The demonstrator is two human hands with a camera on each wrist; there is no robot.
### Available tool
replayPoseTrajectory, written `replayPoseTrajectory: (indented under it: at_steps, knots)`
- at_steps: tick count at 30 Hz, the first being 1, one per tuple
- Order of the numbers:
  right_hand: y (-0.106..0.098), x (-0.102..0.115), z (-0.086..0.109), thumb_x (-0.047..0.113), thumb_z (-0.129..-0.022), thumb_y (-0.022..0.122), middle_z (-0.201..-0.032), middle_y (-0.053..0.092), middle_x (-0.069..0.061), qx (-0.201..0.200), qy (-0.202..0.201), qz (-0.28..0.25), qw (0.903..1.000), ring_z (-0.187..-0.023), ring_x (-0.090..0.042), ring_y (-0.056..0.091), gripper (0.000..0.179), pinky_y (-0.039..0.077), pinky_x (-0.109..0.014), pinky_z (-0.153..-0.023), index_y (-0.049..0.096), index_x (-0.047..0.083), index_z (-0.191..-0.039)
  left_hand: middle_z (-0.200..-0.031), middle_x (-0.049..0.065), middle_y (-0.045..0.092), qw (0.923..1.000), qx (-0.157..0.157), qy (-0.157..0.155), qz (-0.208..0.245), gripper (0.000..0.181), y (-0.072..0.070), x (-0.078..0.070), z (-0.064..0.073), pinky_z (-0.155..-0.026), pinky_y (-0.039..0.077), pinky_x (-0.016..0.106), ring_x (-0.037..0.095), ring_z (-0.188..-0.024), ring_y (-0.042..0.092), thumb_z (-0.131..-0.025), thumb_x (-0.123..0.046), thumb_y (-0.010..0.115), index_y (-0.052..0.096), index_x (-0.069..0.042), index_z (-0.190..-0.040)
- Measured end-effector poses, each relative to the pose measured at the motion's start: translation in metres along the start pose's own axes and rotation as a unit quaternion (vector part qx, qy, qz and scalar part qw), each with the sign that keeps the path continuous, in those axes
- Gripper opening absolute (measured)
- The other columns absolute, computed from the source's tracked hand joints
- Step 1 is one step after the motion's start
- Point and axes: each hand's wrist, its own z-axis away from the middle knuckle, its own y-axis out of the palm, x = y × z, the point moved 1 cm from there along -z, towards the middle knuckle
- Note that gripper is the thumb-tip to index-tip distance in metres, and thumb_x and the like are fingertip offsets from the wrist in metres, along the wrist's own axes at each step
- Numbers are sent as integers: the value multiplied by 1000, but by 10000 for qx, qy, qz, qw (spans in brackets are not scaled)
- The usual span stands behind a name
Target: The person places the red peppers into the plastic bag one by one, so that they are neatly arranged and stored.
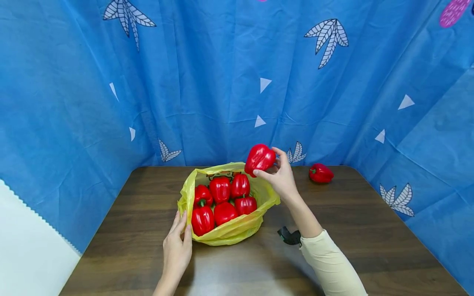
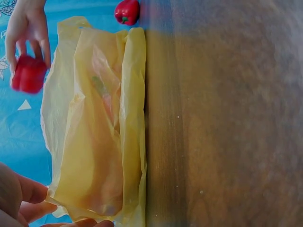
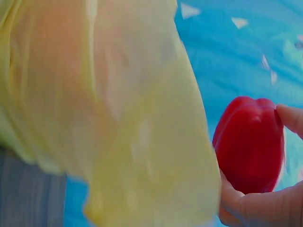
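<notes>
My right hand (image 1: 283, 177) grips a red bell pepper (image 1: 260, 158) between thumb and fingers, held up over the back right rim of a yellow plastic bag (image 1: 232, 232). In the right wrist view the held pepper (image 3: 251, 144) shows beside the bag's wall. Several more red bell peppers (image 1: 220, 189) lie inside the bag, whose mouth is spread wide. At the bag's left edge, my left hand (image 1: 177, 248) pinches the plastic; in the left wrist view its fingers (image 2: 33, 190) are around the bag's edge.
One loose red bell pepper (image 1: 321, 173) lies on the wooden table (image 1: 340, 238) near the back right edge. A blue patterned curtain (image 1: 222, 82) hangs behind the table and along its sides. Beside the right forearm is a black strap-like piece (image 1: 289, 236).
</notes>
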Motion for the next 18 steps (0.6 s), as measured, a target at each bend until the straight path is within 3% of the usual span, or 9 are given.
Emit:
replayPoseTrajectory:
  at_steps: [8, 18]
  knots:
    - [51, -5, 9, 21, -65, 78, -123, 45, -4, 1091, 192, 632, 9918, -110, -24, 48, 83, 51, -38, -79, 30, 24, -133, -140, 14, 34, 9999, 89, 34, 54, 44, -2, -2, 0, -97, 32, 53, 35, -123, 37, -88, -10, 52, 44, -9, -131]
    - [83, -19, 16, 21, -61, 80, -122, 46, -1, 1786, 507, 1091, 9765, -108, -22, 47, 86, 52, -37, -75, 33, 25, -133, -140, 15, 34, 9999, 87, 26, 50, 44, -3, -3, 1, -97, 32, 54, 35, -123, 37, -88, -9, 52, 44, -9, -131]
